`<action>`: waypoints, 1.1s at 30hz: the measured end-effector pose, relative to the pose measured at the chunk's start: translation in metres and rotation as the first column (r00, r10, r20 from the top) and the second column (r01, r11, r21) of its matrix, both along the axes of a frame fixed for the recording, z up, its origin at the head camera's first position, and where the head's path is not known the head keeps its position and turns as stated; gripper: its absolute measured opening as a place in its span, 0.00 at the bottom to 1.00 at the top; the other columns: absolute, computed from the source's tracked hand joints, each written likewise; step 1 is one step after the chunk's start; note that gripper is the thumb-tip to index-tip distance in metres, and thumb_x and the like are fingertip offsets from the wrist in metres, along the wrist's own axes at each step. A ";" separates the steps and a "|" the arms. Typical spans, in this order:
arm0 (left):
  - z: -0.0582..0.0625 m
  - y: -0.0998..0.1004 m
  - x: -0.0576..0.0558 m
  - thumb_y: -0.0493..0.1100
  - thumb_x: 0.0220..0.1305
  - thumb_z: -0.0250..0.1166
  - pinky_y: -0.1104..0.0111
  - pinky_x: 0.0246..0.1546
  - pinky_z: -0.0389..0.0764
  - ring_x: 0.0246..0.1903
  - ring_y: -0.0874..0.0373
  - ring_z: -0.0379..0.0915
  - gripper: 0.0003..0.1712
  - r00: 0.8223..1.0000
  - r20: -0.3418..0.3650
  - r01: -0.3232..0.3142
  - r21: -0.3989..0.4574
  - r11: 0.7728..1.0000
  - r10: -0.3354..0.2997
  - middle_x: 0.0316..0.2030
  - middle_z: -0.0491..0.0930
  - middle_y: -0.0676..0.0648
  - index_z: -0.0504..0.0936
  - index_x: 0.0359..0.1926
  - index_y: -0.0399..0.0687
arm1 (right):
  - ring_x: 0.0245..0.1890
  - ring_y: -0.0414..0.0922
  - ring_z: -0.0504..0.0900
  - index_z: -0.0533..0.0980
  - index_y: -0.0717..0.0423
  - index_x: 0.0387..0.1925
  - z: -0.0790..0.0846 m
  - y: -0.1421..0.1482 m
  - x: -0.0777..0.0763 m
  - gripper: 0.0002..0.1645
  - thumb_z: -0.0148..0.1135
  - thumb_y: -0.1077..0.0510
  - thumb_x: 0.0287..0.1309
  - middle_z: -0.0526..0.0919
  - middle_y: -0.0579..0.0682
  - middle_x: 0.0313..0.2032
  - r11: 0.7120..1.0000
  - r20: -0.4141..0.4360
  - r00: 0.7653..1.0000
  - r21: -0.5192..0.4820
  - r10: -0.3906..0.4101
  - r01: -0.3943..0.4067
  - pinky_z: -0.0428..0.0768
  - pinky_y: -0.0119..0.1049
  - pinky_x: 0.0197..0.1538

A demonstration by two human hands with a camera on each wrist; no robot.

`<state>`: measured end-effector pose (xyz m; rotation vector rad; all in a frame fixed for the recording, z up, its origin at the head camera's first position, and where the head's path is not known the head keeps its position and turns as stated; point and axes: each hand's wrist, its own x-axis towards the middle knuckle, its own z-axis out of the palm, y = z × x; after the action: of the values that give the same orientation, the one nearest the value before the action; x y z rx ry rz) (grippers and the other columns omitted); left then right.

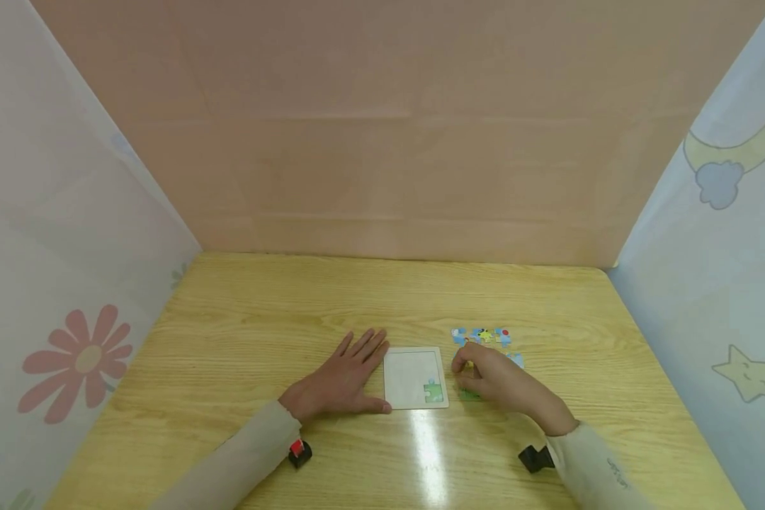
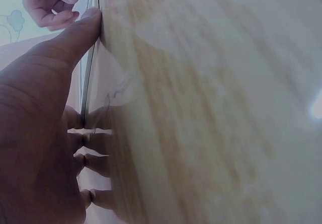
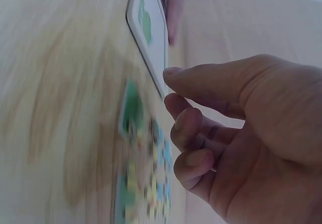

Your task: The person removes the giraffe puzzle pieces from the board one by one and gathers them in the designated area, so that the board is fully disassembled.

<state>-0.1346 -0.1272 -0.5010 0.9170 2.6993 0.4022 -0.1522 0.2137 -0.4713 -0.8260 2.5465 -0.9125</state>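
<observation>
A white square puzzle board (image 1: 408, 375) lies on the table, with a green jigsaw piece (image 1: 433, 392) in its near right corner. My left hand (image 1: 341, 382) rests on the table at the board's left side, fingers spread and thumb at the near left corner. Just right of the board, my right hand (image 1: 503, 379) hovers over loose jigsaw pieces (image 1: 484, 336), partly hiding them. In the right wrist view its fingers (image 3: 188, 131) are loosely bent, the thumb stands apart, and nothing shows between them. A green piece (image 3: 132, 108) lies below that hand.
The wooden table (image 1: 261, 304) ends at a plain tan backdrop (image 1: 389, 142). Patterned cloths hang at the left (image 1: 76, 234) and right (image 1: 727, 248). A black wrist device (image 1: 535, 459) sits by the right sleeve, another (image 1: 300, 454) by the left.
</observation>
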 end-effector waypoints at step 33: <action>0.000 0.001 -0.002 0.82 0.66 0.58 0.42 0.87 0.40 0.88 0.47 0.32 0.67 1.000 0.000 -0.005 -0.016 1.000 0.005 0.88 0.37 0.46 0.47 0.87 0.45 | 0.33 0.33 0.72 0.83 0.47 0.43 0.003 -0.049 0.014 0.11 0.77 0.56 0.61 0.77 0.42 0.42 0.982 -0.079 0.994 0.177 0.081 -0.066 0.74 0.29 0.36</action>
<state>-0.1366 -0.1265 -0.5014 0.9058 2.7010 0.3817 -0.1380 0.1643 -0.4685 -0.9170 2.6045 -0.6341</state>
